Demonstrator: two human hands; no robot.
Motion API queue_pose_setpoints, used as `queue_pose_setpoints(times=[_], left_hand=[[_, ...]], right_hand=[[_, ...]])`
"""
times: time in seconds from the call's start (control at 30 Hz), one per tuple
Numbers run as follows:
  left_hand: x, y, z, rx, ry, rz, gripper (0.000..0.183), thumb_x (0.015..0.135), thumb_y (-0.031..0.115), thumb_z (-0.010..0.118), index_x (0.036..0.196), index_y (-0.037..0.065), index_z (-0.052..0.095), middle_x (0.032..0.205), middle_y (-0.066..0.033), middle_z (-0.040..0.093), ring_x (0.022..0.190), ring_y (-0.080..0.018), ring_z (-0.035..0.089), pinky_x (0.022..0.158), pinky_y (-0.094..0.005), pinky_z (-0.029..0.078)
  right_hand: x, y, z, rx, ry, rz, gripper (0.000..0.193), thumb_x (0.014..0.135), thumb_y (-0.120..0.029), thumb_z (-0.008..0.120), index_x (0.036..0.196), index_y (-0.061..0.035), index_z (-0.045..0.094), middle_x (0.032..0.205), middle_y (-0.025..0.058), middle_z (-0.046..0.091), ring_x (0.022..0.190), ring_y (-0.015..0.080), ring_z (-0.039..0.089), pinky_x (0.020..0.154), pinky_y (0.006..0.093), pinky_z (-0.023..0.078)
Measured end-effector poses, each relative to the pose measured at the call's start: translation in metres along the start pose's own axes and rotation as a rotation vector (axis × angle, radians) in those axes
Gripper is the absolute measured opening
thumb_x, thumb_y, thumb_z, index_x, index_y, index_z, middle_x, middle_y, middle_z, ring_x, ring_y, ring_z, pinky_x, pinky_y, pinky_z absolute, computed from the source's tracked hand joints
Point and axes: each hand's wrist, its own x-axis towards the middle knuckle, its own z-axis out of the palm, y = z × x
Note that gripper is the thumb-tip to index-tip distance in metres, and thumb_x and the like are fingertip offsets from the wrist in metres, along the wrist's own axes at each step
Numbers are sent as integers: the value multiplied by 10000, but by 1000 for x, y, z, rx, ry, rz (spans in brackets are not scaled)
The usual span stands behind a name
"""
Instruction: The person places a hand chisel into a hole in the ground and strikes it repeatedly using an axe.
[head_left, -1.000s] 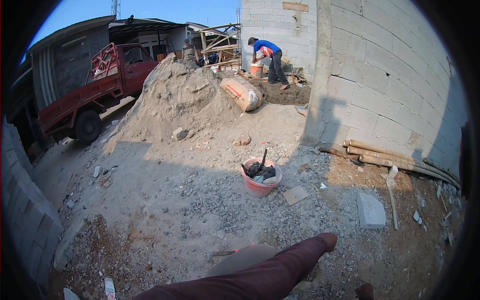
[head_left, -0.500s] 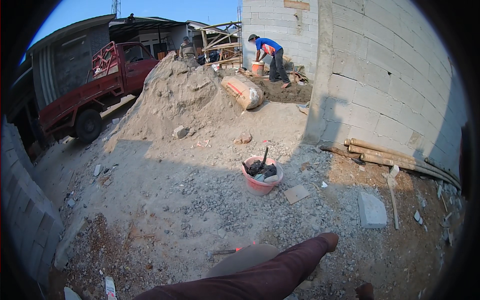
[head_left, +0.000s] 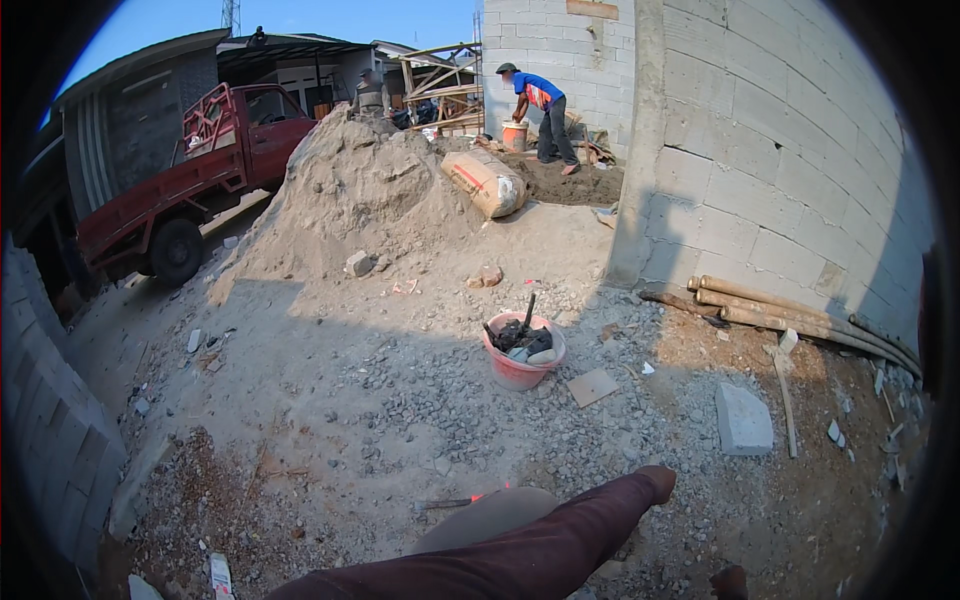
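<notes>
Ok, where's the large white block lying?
In the head view, the block lies right of centre, just left of a thin stick, in front of the poles along the wall.
</notes>
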Motion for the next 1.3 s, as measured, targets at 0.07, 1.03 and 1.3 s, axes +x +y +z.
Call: queue_pose_setpoints(times=[0.07,1.03,1.3], left_hand=[[-2,0,-1,-1,7,-14,254,792,108,614,1013,10,690,1082,-208,668,1041,-333,642,865,-420,513],[-2,4,-1,26,-12,9,258,796,134,622,1012,3,674,1078,-205,664,1035,-345,635,863,-428,512],[0,8,-2,19,-2,27,254,800,132,624,1015,5,669,1077,-199,663,1043,-346,631,868,-428,510]], right_hand=[[1,1,-6,69,-20,-6,190,699,-346,733,837,-218,713,790,58,674,819,266,674,728,409,522],[52,9,93,377,-52,439,129,677,-372,670,764,-283,704,740,-11,676,716,222,681,642,384,536],[40,13,84,230,2,320,126,685,-357,658,753,-275,725,718,4,688,698,228,693,633,403,549]])
